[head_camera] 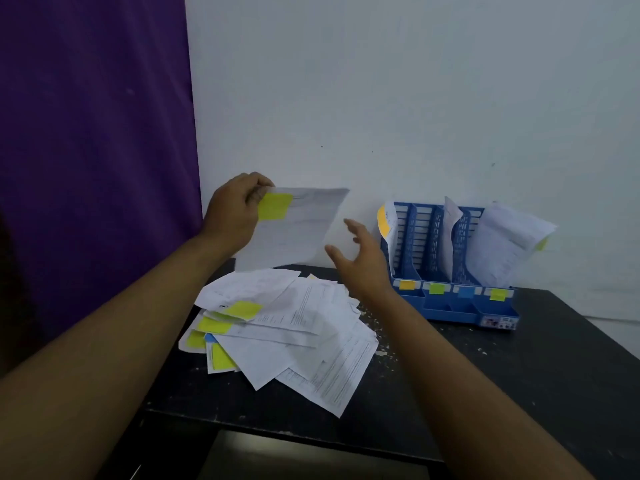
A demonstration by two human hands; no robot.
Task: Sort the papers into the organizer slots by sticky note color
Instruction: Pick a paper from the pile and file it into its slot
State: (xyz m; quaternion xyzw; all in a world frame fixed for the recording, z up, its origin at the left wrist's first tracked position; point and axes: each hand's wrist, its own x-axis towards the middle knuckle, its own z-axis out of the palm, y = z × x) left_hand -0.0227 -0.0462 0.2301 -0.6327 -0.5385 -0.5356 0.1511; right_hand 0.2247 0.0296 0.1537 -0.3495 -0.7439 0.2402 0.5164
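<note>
At lower centre the pile (294,327) of unsorted papers lies fanned on the black table (519,358), several showing yellow notes, so the sort looks barely begun. Above it the left hand (232,213) pinches a lifted sheet (298,230) at its top corner beside its yellow-green note (275,206), while the right hand (363,258) hovers just right of the sheet, fingers spread, holding nothing. Farther right, by the wall, the organizer (450,306) holds a few papers. The next move, I judge, is matching the note to the green tag (437,288) or yellow tag (498,294) and sliding the sheet into that slot.
</note>
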